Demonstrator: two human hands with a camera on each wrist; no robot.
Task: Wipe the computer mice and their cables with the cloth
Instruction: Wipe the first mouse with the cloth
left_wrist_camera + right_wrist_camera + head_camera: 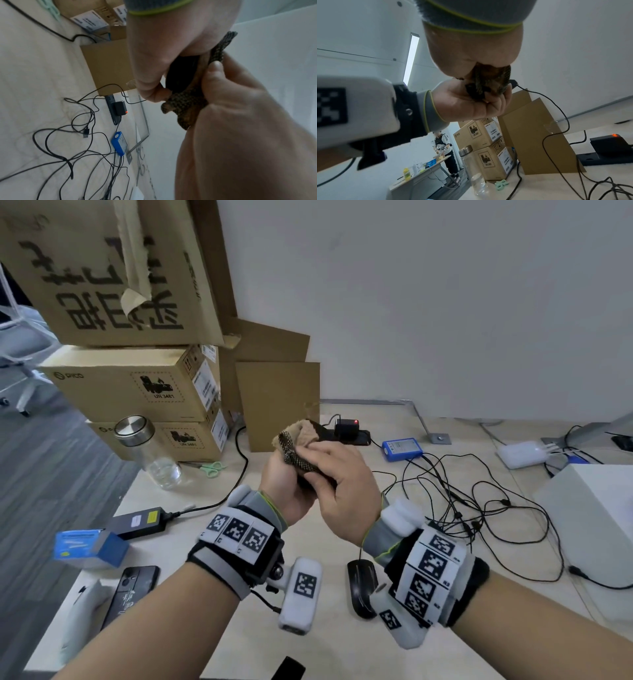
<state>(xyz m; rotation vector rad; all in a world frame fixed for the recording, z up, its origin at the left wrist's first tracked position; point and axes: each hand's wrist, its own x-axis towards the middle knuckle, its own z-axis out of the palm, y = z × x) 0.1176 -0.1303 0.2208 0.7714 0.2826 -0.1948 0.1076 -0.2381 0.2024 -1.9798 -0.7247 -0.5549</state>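
Both hands are raised above the desk [219,542]. My left hand [284,477] grips a black mouse [180,73], most of it hidden by a brown cloth [301,433] with a dark patterned edge. My right hand [342,474] holds the cloth [185,105] against the mouse, thumb on the patterned edge. In the right wrist view the cloth [491,79] is bunched between the two hands, and the mouse's cable [556,108] hangs down from it to the desk. A second black mouse [361,587] lies on the desk below my right wrist.
A tangle of black cables [479,508] spreads right of the hands, by a blue device [402,448] and a power strip [346,433]. Cardboard boxes [137,385], a glass jar [150,453] and green scissors [212,469] stand left. A phone [130,587] and power brick [140,522] lie near left.
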